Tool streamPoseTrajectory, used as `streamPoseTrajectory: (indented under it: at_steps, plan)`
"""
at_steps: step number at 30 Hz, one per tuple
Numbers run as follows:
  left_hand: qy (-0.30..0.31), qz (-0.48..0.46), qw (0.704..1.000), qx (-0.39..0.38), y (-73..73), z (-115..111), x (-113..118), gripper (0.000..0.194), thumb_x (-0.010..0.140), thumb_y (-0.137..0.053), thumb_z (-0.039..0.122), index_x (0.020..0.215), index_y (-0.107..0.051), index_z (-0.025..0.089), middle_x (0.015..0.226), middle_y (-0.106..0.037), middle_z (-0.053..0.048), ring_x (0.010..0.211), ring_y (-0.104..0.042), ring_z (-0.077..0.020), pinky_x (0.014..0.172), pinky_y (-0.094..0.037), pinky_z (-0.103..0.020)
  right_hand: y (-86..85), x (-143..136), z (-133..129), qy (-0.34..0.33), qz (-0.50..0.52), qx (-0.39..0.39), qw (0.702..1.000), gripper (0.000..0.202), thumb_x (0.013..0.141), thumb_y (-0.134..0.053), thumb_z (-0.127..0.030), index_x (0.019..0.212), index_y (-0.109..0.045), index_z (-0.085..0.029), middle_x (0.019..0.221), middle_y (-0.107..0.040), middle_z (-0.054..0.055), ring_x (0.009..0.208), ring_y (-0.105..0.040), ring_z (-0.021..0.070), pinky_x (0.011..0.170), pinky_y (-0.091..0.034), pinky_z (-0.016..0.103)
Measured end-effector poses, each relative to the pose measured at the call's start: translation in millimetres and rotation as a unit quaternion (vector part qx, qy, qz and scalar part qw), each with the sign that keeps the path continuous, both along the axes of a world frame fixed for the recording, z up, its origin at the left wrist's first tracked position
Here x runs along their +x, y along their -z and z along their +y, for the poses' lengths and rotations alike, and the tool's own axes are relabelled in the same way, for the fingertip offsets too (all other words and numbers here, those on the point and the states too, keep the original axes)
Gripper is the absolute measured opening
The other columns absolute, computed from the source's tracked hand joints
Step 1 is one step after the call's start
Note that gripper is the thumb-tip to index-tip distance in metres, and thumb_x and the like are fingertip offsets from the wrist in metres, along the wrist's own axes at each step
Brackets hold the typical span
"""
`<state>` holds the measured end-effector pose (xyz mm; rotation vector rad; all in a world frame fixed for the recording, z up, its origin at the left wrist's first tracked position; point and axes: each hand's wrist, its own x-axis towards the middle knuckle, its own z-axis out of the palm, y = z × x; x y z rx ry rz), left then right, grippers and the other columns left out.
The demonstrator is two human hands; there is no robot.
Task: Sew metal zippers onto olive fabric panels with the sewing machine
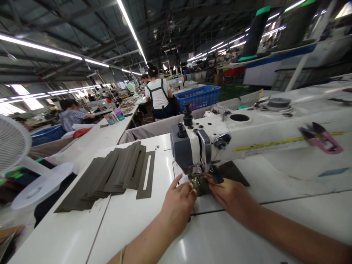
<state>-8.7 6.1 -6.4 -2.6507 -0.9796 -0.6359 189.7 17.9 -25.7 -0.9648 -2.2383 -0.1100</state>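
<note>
My right hand point(233, 198) is closed on a dark olive-brown flat panel point(203, 187), fingertips close to the presser foot of a white and grey sewing machine point(196, 146). Behind that hand, a dark flat piece point(233, 172) shows on the machine bed; whether it is part of the same panel I cannot tell. Left of the needle area is my left hand point(180, 200), its outer finger raised and the others curled. Its fingertips are partly hidden, and what they hold cannot be made out.
A fanned stack of dark panels point(110, 172) lies left on the white table, beside a slotted panel point(145, 176). A white fan point(41, 187) stands far left. Pink-handled snips point(321, 138) rest on the machine arm. Behind are a blue basket point(198, 97) and a seated person point(158, 95).
</note>
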Motion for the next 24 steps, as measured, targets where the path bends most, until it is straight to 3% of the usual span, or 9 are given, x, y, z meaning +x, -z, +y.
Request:
streamPoseTrajectory:
  at_steps: [6, 12, 24]
  plan:
    - [0.01, 0.013, 1.0, 0.026, -0.9, 11.2, 0.4, 0.02, 0.087, -0.04, 0.008, 0.084, -0.059, 0.013, 0.08, -0.063, -0.006, 0.078, -0.063, -0.0163, 0.098, -0.041, -0.042, -4.1, -0.6, 11.8, 0.015, -0.012, 0.034, 0.999, 0.036, 0.089, -0.032, -0.013, 0.068, -0.061, -0.015, 0.062, -0.06, 0.006, 0.057, -0.059, 0.0142, 0.056, -0.046, 0.022]
    - [0.0, 0.017, 1.0, 0.006, 3.5, 14.9, -2.2, 0.016, 0.086, -0.043, 0.009, 0.09, -0.058, 0.013, 0.087, -0.063, -0.006, 0.083, -0.062, -0.0168, 0.096, -0.042, -0.039, 1.4, 0.1, 16.2, 0.024, -0.008, 0.041, 0.999, 0.037, 0.089, -0.033, -0.014, 0.064, -0.06, -0.016, 0.055, -0.053, 0.003, 0.048, -0.049, 0.0123, 0.049, -0.039, 0.022]
    - [-0.008, 0.026, 1.0, -0.014, 4.5, 17.1, -3.0, 0.013, 0.085, -0.047, 0.009, 0.086, -0.059, 0.013, 0.082, -0.064, -0.005, 0.083, -0.063, -0.0164, 0.098, -0.04, -0.037, 7.9, 2.1, 17.9, 0.032, -0.023, 0.037, 0.999, 0.036, 0.088, -0.032, -0.015, 0.069, -0.063, -0.015, 0.056, -0.057, 0.005, 0.048, -0.052, 0.014, 0.049, -0.04, 0.023]
